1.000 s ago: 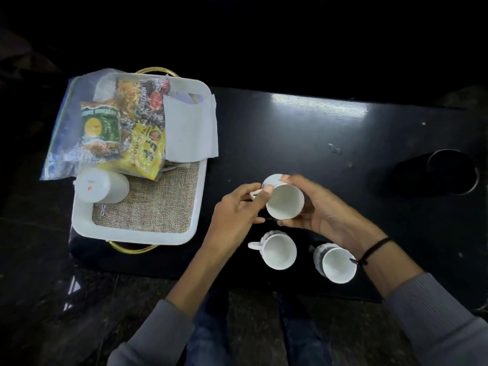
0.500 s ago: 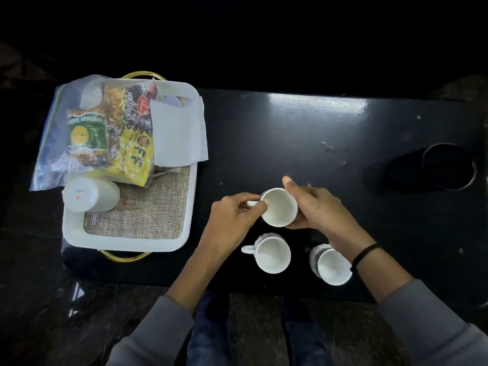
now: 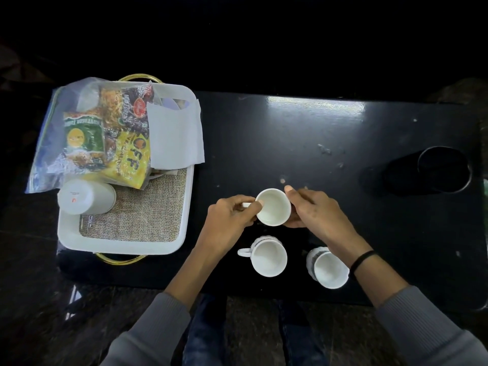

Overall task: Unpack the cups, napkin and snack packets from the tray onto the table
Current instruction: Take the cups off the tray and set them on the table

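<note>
Near the table's (image 3: 317, 128) front edge two cups stand upright and apart: the left cup (image 3: 269, 257), its handle pointing left, and the right cup (image 3: 328, 270), just beside your right wrist. Just behind them you hold the third cup (image 3: 273, 207) mouth up. Your left hand (image 3: 229, 220) pinches its handle, and your right hand (image 3: 317, 215) curls round its right side. Whether it touches the table cannot be told. At the left end, the tray (image 3: 118, 247) carries a tipped cup (image 3: 84, 196) in its near left corner. The bagged packets (image 3: 105, 133) lie behind it, and the napkin (image 3: 174, 133) drapes over the far right rim. A dark holder (image 3: 443, 169) sits at the right end.
</note>
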`<control>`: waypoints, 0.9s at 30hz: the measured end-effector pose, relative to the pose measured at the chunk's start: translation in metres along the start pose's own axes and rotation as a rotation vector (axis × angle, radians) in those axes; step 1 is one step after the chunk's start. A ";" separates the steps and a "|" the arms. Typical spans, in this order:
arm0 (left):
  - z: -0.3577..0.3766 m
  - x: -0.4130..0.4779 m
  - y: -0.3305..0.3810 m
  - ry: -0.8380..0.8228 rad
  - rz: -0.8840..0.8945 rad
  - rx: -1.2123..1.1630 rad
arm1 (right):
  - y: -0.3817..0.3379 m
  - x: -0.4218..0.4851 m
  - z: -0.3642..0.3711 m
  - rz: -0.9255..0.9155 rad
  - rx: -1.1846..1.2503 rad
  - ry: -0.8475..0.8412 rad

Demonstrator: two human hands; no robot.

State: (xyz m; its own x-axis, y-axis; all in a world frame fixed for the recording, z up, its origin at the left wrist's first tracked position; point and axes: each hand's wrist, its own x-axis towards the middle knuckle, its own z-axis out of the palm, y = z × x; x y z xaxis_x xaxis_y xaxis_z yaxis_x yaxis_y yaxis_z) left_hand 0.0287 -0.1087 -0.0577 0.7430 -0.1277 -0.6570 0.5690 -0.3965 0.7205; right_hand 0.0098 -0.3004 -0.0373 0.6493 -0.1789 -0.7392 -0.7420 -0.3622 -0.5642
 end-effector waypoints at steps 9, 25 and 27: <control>-0.004 0.001 0.004 -0.017 -0.022 0.137 | -0.013 -0.006 -0.002 -0.128 -0.280 0.118; -0.117 -0.044 -0.007 0.449 0.117 0.476 | -0.107 -0.011 0.095 -0.715 -0.760 0.149; -0.143 -0.050 -0.016 0.529 0.142 0.486 | -0.124 -0.011 0.122 -0.753 -0.705 0.090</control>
State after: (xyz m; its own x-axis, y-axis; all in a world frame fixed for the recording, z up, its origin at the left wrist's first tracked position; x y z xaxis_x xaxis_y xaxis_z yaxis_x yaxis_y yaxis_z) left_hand 0.0332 0.0339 -0.0048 0.9388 0.1996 -0.2808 0.3252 -0.7829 0.5305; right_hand 0.0739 -0.1424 -0.0040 0.9364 0.2588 -0.2370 0.1092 -0.8568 -0.5040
